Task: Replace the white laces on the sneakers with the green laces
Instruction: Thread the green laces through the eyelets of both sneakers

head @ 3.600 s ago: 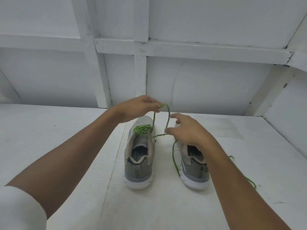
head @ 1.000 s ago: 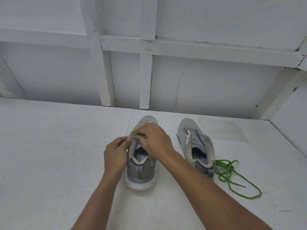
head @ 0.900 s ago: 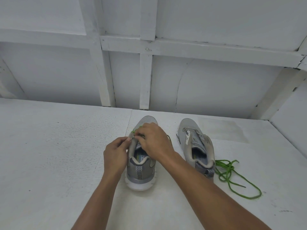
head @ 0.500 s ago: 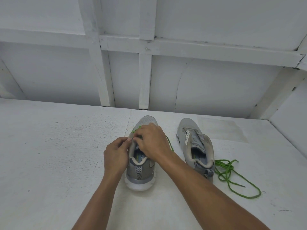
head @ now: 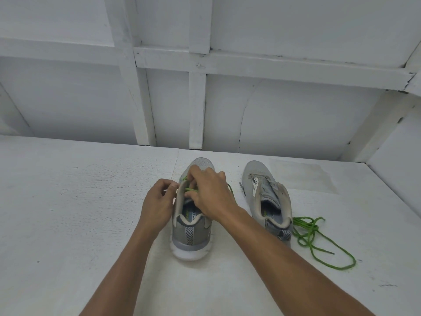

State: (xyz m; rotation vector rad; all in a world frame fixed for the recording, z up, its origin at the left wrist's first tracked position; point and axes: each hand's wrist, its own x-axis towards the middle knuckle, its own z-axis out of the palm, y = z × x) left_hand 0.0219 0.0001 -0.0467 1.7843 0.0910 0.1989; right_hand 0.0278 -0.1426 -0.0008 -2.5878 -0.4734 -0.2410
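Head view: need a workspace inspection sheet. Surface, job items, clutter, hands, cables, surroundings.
Surface: white table, rough texture.
Job's things: laced sneaker, toe pointing away, threaded lace in its eyelets; second sneaker beside it, no lace seen; loose green lace tangled on the table by its heel; white laces not seen.
Clutter: nothing seen.
Hands: left hand pinches the laced sneaker's eyelet edge; right hand pinches the threaded lace.
Cables: nothing seen.
Surroundings: white panelled wall with beams.
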